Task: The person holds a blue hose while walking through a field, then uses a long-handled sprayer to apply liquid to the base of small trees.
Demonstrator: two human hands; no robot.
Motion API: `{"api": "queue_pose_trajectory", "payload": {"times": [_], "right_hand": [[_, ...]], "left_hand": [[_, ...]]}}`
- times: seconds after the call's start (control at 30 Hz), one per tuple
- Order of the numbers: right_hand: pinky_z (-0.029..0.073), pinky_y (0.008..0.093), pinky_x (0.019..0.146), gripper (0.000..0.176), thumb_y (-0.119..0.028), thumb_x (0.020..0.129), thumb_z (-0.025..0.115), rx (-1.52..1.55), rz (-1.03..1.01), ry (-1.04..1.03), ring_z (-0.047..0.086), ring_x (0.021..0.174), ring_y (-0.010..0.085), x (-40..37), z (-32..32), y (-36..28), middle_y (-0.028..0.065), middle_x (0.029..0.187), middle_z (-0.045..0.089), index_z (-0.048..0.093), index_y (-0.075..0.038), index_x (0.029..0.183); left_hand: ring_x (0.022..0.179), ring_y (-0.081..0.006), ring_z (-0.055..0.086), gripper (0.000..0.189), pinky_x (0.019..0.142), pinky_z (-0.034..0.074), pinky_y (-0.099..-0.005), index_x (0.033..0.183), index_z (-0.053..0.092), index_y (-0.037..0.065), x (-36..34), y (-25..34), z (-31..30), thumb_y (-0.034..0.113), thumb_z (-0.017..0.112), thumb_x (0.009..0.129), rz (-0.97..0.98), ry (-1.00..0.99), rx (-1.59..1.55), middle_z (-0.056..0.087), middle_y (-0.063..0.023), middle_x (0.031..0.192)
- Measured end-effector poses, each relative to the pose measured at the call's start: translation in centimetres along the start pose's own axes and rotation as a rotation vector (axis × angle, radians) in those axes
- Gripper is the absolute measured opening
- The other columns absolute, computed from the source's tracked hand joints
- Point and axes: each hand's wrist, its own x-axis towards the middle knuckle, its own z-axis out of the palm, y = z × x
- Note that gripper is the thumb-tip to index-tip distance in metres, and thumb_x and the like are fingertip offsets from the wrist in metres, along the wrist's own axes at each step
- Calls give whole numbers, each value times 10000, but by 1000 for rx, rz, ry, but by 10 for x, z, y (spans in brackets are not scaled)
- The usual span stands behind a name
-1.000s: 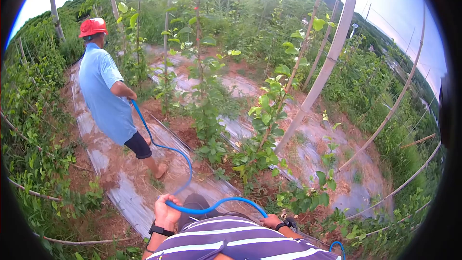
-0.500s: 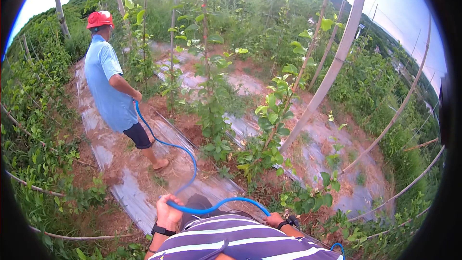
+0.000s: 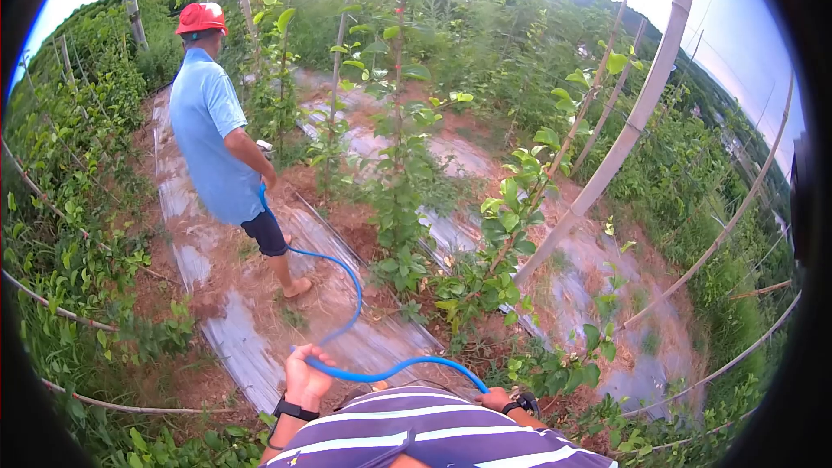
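Observation:
A blue hose (image 3: pixel 394 370) crosses in front of my striped shirt, sagging slightly between my two hands. My left hand (image 3: pixel 306 377), with a dark band on its wrist, is closed around the hose at lower centre-left. Close to my right side, my right hand (image 3: pixel 496 399) grips the same hose, partly hidden by its angle and the shirt. Beyond my left hand the hose curves over the ground to a person (image 3: pixel 205 126) ahead in a red helmet and light blue shirt. That person's hand (image 3: pixel 269 180) is at the hose, with a small whitish object (image 3: pixel 264 146) just above.
Strips of silvery ground sheeting (image 3: pixel 232 351) with soil and dry straw run along the path. Leafy climbing plants (image 3: pixel 399 234) stand on thin stakes to the right. A thick slanted pole (image 3: pixel 637 121) rises nearby. Dense greenery (image 3: pixel 69 234) borders the left.
The scene has shifted slightly right in view. The person ahead has lowered the hand at the hose, and a whitish object now shows there. Both my hands keep their grip.

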Motion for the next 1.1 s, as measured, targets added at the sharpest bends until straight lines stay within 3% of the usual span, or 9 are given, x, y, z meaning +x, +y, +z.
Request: {"api": "queue_pose_trajectory", "payload": {"times": [0.2, 0.27, 0.53, 0.57, 0.8, 1.0, 1.1], "right_hand": [[447, 321, 477, 265, -257, 774, 714, -22, 71, -41, 572, 508, 165, 27, 2, 4, 99, 678, 657, 659, 2, 761], [387, 296, 402, 250, -246, 772, 722, -52, 55, -56, 500, 429, 136, 33, 8, 4, 78, 639, 636, 646, -12, 729], [385, 287, 402, 260, -252, 744, 738, 15, 8, -28, 506, 431, 130, 1, 22, -7, 63, 619, 627, 638, -17, 701], [435, 315, 482, 279, -253, 739, 734, -13, -10, 7, 541, 490, 161, -4, 23, -3, 69, 598, 600, 633, 5, 704], [432, 313, 487, 269, -230, 726, 768, -62, -36, 81, 543, 511, 145, -53, 24, -19, 62, 609, 606, 638, 3, 691], [384, 301, 424, 236, -216, 741, 722, 55, -22, 76, 508, 460, 139, -34, 42, -7, 69, 631, 611, 635, 2, 765], [409, 310, 479, 214, -206, 760, 716, 107, -23, 50, 549, 521, 148, -34, 48, -17, 68, 625, 605, 629, -11, 747]], "left_hand": [[625, -189, 483, 88, 617, 418, -350, 763, 491, 104, -4, 7, -20, 159, 533, 818, 2, 15, -79, 506, -24, 678], [626, -187, 484, 93, 616, 418, -349, 762, 490, 103, -7, 11, -21, 162, 533, 819, 5, 20, -83, 505, -23, 677], [630, -160, 490, 128, 609, 413, -331, 710, 486, 121, -8, 22, -25, 179, 521, 819, -3, 43, -46, 503, 1, 659], [630, -160, 490, 128, 609, 413, -331, 710, 486, 121, -6, 24, -26, 179, 521, 819, -2, 40, -44, 503, 1, 659], [640, -164, 482, 140, 613, 411, -326, 709, 478, 116, -2, 34, -37, 176, 518, 829, -29, -39, 2, 502, -6, 682], [637, -157, 481, 143, 614, 415, -325, 711, 474, 117, -15, 46, -52, 167, 512, 839, -32, 1, -79, 501, 1, 672], [633, -156, 482, 136, 612, 416, -324, 713, 474, 121, -15, 51, -63, 170, 515, 833, -37, -7, -115, 503, 2, 668]]}}
